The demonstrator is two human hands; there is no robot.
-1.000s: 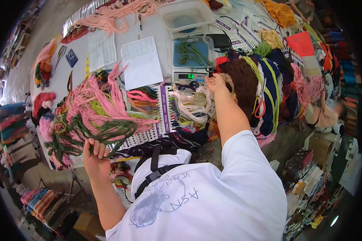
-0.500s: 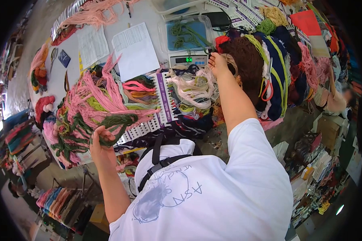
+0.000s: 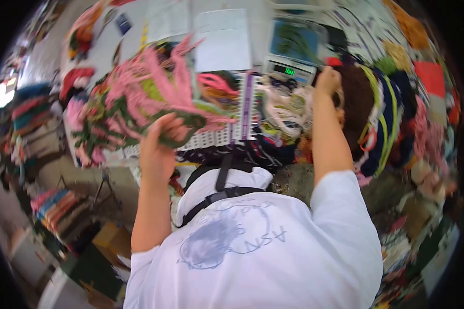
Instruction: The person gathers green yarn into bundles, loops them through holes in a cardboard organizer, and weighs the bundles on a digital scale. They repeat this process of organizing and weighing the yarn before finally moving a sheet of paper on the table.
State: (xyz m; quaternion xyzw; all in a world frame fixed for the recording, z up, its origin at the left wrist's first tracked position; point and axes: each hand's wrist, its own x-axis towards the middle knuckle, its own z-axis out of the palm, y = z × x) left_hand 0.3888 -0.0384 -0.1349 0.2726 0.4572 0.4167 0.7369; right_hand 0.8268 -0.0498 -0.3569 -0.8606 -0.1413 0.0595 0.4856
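My left hand [image 3: 165,131] is closed around a dark green yarn hank [image 3: 186,129], over a heap of pink yarn [image 3: 157,82]. Right of a digital scale [image 3: 290,70] with a lit green display, my right hand [image 3: 327,81] has its fingers closed; what they hold, if anything, is too small to tell. Green yarn [image 3: 295,42] lies in a clear container [image 3: 320,38] on the scale. Cream yarn [image 3: 288,110] is just below the scale.
A white paper sheet [image 3: 222,40] and a hole-punched card with a purple strip [image 3: 247,105] lie on the table. Brown yarn [image 3: 358,100] and navy yarn [image 3: 389,118] are piled on the right. A person [image 3: 432,183] is at the far right.
The view has turned, so the table contents appear farther right. My left hand has closed more around the green hank. My right hand remains beside the scale.
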